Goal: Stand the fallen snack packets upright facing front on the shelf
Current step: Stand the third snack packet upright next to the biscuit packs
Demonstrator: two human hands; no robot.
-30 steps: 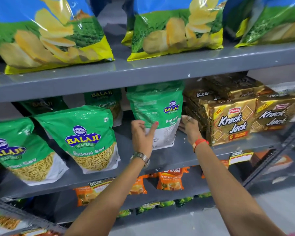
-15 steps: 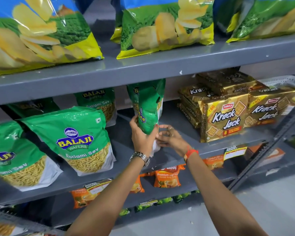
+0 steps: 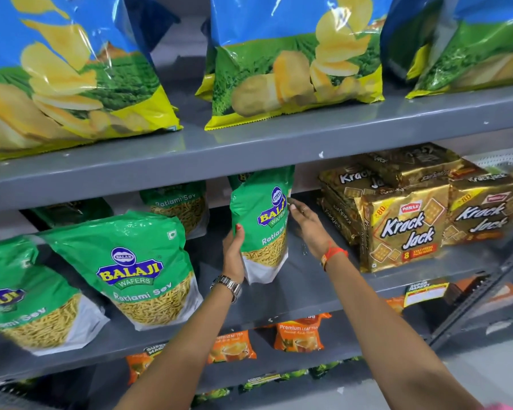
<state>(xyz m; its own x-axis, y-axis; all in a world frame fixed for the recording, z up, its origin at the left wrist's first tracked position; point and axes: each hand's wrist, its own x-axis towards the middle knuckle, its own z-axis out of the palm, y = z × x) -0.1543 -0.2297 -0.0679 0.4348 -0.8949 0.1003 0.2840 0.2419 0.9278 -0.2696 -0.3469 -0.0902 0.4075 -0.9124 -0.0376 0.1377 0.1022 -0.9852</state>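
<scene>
At frame centre the packet (image 3: pixel 261 226), edge-on half a second ago, now shows its front on the shelf (image 3: pixel 302 294), left hand (image 3: pixel 234 255) gripping its lower edge, right hand (image 3: pixel 307 229) open-fingered touching its side, so facing is nearly done.

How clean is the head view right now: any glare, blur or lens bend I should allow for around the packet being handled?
Head view: the Ratlami Sev packet in the left hand reads sharp; the right hand is slightly smeared. Glare streaks the chip bags above; the Krack Jack packs and the leftmost packet blur toward the edges. The shelf edge slants with wide-angle bend.
</scene>
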